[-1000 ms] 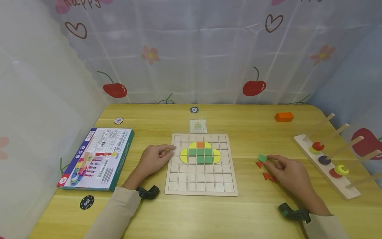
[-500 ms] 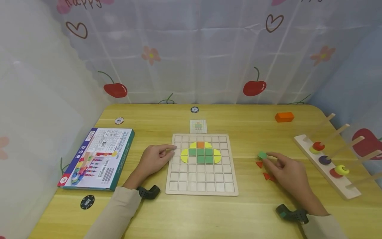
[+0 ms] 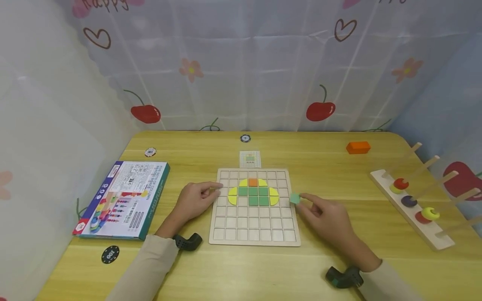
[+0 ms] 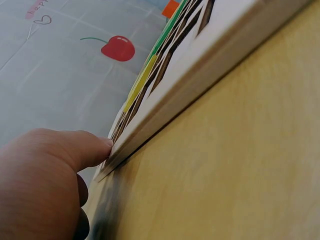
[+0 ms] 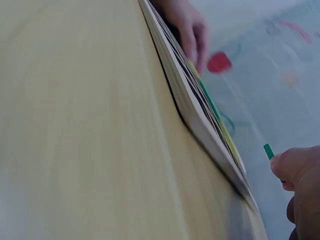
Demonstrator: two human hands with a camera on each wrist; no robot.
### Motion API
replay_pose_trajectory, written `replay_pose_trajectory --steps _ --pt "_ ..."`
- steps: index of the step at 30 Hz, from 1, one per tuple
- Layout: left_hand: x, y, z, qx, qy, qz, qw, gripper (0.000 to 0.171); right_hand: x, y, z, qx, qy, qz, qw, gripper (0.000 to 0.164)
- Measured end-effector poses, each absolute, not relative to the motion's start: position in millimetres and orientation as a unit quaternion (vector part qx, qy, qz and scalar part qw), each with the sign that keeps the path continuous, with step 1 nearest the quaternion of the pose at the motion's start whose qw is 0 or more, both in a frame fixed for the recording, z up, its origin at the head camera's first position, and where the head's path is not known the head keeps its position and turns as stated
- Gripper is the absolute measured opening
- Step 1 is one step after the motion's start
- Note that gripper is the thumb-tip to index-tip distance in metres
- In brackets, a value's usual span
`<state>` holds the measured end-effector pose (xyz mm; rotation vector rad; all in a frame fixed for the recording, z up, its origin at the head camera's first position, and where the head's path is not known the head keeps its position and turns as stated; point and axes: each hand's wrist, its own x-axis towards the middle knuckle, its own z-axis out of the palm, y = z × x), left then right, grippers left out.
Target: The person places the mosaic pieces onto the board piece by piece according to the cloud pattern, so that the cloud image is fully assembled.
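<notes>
My right hand [image 3: 328,218] pinches a green square tile [image 3: 295,198] between thumb and forefinger, over the right edge of the wooden grid board [image 3: 254,223]. In the right wrist view the tile [image 5: 268,150] is edge-on, raised above the board. My left hand [image 3: 196,201] rests its fingertips on the board's left edge, thumb and forefinger close together. Laid in the grid are green squares [image 3: 258,195], yellow quarter-circles [image 3: 232,200] and an orange square [image 3: 252,182]. A bare cell [image 3: 242,201] lies between the lower-left yellow piece and the green squares.
Behind the board lies a small pattern card [image 3: 250,159]. A toy box [image 3: 122,200] is on the left, near a black chip [image 3: 110,254]. At right stands a peg rack [image 3: 412,210] with coloured beads; an orange block [image 3: 358,147] sits farther back.
My right hand has lifted the green tile from beside the red triangles and carried it left to the board's edge. The triangles are now hidden behind that hand. My left hand has stayed put.
</notes>
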<state>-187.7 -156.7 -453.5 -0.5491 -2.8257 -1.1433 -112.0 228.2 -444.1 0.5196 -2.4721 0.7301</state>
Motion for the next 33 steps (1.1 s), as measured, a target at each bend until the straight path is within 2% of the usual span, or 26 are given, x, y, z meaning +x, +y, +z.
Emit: replay_pose_trajectory --steps 9,18,27,33 --pt "-188 -156 -455 -0.175 -0.911 -0.373 0.021 0.020 -132 150 -433 0.273 -0.910 0.270 0.154 0.029" --pt "-188 -156 -456 -0.183 -0.910 -0.371 0.030 0.020 -148 117 -439 0.240 -0.922 0.284 0.110 0.028" --pt "-188 -158 -457 -0.188 -0.911 -0.366 0.031 0.020 -147 114 -453 0.271 -0.912 0.260 0.167 0.027" --pt "-190 -158 -456 -0.189 -0.913 -0.361 0.028 0.020 -147 114 -452 0.281 -0.911 0.247 0.172 0.028"
